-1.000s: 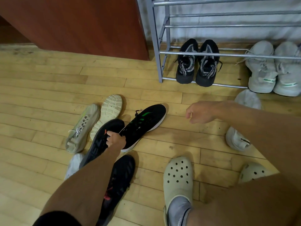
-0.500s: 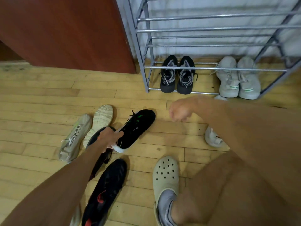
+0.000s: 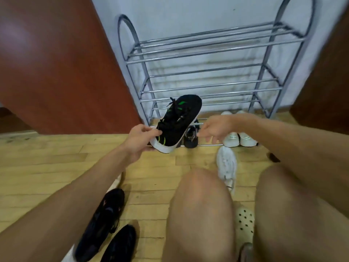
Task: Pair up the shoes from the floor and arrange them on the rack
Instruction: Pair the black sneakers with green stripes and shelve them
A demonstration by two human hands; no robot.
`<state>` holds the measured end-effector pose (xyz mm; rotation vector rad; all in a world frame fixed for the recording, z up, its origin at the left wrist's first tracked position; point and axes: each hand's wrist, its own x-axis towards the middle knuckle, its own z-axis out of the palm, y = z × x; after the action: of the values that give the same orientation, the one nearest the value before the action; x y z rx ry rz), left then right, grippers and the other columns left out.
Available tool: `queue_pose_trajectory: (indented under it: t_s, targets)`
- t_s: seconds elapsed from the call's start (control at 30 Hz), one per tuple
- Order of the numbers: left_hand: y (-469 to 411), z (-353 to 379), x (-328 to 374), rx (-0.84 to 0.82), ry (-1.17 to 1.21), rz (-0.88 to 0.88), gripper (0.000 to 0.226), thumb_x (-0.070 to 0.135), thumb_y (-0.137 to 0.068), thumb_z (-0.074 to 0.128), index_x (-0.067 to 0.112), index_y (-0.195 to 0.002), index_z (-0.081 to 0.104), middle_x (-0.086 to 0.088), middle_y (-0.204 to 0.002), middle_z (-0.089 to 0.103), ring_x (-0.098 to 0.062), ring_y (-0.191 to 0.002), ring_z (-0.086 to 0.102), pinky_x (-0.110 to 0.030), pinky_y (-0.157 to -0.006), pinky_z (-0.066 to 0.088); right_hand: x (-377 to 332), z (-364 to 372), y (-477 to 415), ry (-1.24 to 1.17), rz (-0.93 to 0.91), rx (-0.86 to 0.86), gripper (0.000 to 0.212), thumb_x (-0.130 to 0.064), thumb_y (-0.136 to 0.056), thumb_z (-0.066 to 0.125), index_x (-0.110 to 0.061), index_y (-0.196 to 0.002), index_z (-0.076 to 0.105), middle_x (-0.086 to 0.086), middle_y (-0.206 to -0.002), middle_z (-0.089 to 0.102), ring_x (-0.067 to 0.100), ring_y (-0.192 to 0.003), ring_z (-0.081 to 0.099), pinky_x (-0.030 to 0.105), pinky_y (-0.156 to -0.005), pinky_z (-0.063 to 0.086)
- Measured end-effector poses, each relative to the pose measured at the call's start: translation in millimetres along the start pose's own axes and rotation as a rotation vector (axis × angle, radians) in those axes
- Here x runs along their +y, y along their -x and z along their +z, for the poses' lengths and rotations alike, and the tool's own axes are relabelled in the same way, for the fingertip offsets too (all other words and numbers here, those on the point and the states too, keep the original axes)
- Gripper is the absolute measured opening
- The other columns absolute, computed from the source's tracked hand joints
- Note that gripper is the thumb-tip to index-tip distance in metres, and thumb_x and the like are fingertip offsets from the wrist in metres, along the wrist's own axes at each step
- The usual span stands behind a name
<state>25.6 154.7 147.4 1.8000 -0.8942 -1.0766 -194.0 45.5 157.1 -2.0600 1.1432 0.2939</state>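
My left hand point(image 3: 140, 136) grips the heel of a black shoe with green marks and a white sole point(image 3: 177, 122), held up in the air in front of the metal shoe rack point(image 3: 207, 72). My right hand point(image 3: 217, 128) hovers just right of the shoe, fingers spread, holding nothing. On the rack's bottom level a black pair point(image 3: 190, 138) is partly hidden behind the held shoe, and a white pair point(image 3: 238, 139) stands to its right. The upper shelves hold nothing.
On the wooden floor lie a single white shoe point(image 3: 226, 167), a black shoe point(image 3: 102, 222) and another black shoe point(image 3: 120, 244). My bare knees fill the lower right; my foot wears a pale clog point(image 3: 244, 225). A red-brown cabinet point(image 3: 56, 72) stands left of the rack.
My left hand lifted the black-and-green shoe off the floor and carried it up toward the rack. My right hand opened and moved beside it. The view tilted upward.
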Motion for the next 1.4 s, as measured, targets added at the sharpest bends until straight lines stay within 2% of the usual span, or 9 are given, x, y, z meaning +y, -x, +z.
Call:
queue_pose_trajectory:
  t_s: [0.17,0.27,0.43,0.6,0.93,1.03,1.17,1.3,1.4]
  targets:
    - [11.3,74.4,66.7,-0.158,0.137,0.066,0.037,0.009,-0.084,0.069,0.007,-0.115,0.049,-0.019,-0.101,0.064,-0.027,-0.081,0.064,-0.045,-0.072,0.06,42.8,-24.7,50.1,-0.662,-0.086,0.19,0.046,-0.046,-0.095,0.05,-0.007,-0.117,0.059,0.013,-0.111,0.066,0.027,-0.102,0.067,0.039,-0.088,0.056]
    - [16.6,122.0,89.4,-0.314,0.168,0.048,0.058,0.009,-0.086,0.066,0.013,-0.136,0.037,-0.019,-0.116,0.063,-0.026,-0.089,0.065,-0.042,-0.072,0.06,82.5,-31.9,73.3,-1.017,-0.098,0.345,0.034,-0.029,-0.089,0.065,0.0,-0.106,0.066,0.016,-0.096,0.068,0.027,-0.089,0.068,0.047,-0.083,0.059]
    - [11.2,221.3,96.1,-0.58,-0.016,-0.033,0.032,0.01,-0.091,0.06,0.003,-0.121,0.058,-0.013,-0.111,0.068,-0.024,-0.09,0.066,-0.041,-0.082,0.058,160.0,-16.7,102.0,-1.298,0.013,0.531,0.016,-0.015,-0.087,0.068,-0.009,-0.099,0.06,0.015,-0.091,0.066,0.023,-0.07,0.067,0.036,-0.061,0.06]
    - [17.6,319.0,69.9,-0.687,-0.284,-0.139,0.032,0.023,-0.088,0.066,0.009,-0.116,0.061,-0.006,-0.107,0.071,-0.017,-0.088,0.067,-0.031,-0.077,0.057,248.0,15.9,135.6,-1.298,0.158,0.61,0.019,-0.008,-0.085,0.067,-0.012,-0.098,0.054,0.019,-0.098,0.067,0.034,-0.091,0.066,0.047,-0.084,0.058]
    - [19.4,396.0,-21.5,-0.687,-0.214,-0.38,0.029,0.005,-0.087,0.065,0.006,-0.114,0.058,-0.008,-0.095,0.067,-0.022,-0.082,0.064,-0.035,-0.063,0.055,335.5,77.7,150.3,-1.274,0.263,0.539,0.031,-0.016,-0.091,0.063,-0.005,-0.12,0.059,0.012,-0.099,0.069,0.022,-0.087,0.066,0.033,-0.072,0.059]
    - [27.9,387.9,-51.0,-0.615,-0.218,-0.389,0.027,0.003,-0.087,0.065,0.004,-0.112,0.058,-0.01,-0.097,0.068,-0.025,-0.085,0.066,-0.033,-0.055,0.06,355.5,105.9,161.6,-1.176,0.39,0.544,0.027,-0.018,-0.094,0.06,-0.004,-0.118,0.063,0.019,-0.11,0.068,0.024,-0.09,0.065,0.039,-0.085,0.056]
    - [43.1,369.6,-77.2,-0.543,-0.303,-0.35,0.025,0.0,-0.084,0.067,0.003,-0.108,0.062,-0.011,-0.091,0.069,-0.03,-0.089,0.067,-0.038,-0.064,0.058,393.1,156.6,197.8,-0.906,0.681,0.415,0.022,-0.017,-0.094,0.057,-0.005,-0.111,0.063,0.011,-0.101,0.065,0.02,-0.084,0.064,0.035,-0.081,0.056]
    - [60.9,364.0,-87.2,-0.572,-0.368,-0.341,0.018,0.0,-0.087,0.063,0.004,-0.103,0.058,-0.008,-0.084,0.065,-0.028,-0.09,0.062,-0.043,-0.083,0.053,399.8,215.1,233.7,-0.981,0.838,0.317,0.011,-0.012,-0.092,0.053,-0.007,-0.086,0.06,0.007,-0.076,0.052,0.016,-0.058,0.05,0.025,-0.056,0.044]
    - [71.6,363.0,-93.9,-0.601,-0.407,-0.327,0.02,0.002,-0.089,0.062,0.007,-0.107,0.057,-0.011,-0.098,0.063,-0.026,-0.09,0.06,-0.042,-0.087,0.051,377.1,253.0,232.7,-0.979,0.806,0.168,0.012,-0.006,-0.098,0.045,-0.006,-0.101,0.056,0.005,-0.071,0.041,0.015,-0.055,0.036,0.022,-0.053,0.032]
